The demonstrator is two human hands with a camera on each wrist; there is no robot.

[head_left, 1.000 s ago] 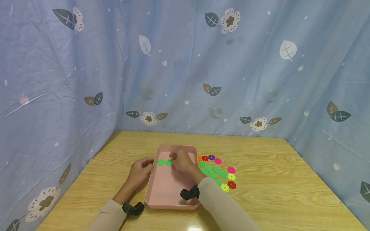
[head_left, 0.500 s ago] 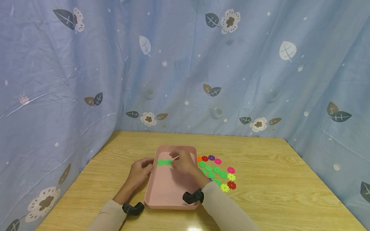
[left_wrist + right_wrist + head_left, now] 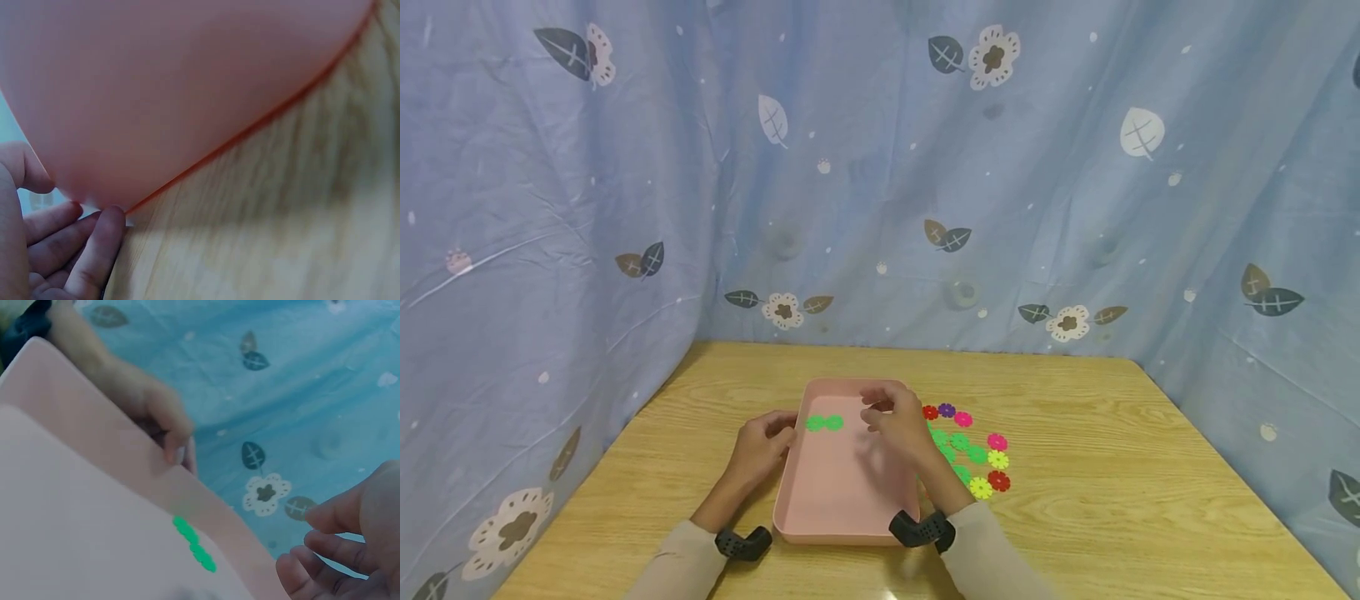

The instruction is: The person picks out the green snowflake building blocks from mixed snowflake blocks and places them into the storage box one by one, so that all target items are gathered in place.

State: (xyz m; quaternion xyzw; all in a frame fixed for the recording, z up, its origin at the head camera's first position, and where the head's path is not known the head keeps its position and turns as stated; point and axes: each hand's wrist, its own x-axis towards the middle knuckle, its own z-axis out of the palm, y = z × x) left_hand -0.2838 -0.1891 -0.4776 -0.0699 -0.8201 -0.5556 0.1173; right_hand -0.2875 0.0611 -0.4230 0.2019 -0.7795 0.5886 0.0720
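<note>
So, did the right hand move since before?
Yes: in the head view, the right hand has shifted rightward against the pink tray, farther from the two green pieces.

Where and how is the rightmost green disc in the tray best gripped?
Probably pinch that green disc by its rim, coming from above and the right: it lies flat in the pink tray, with a second disc against its left side.

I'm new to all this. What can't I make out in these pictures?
Head view: the right hand and forearm block some of the flower-shaped pieces, so their full count is unclear.
Head view: the two green pieces in the tray are too small to tell whether they interlock.
Left wrist view: the frame's top and left edges cut off the tray.
Right wrist view: the tray hides part of the left hand.
</note>
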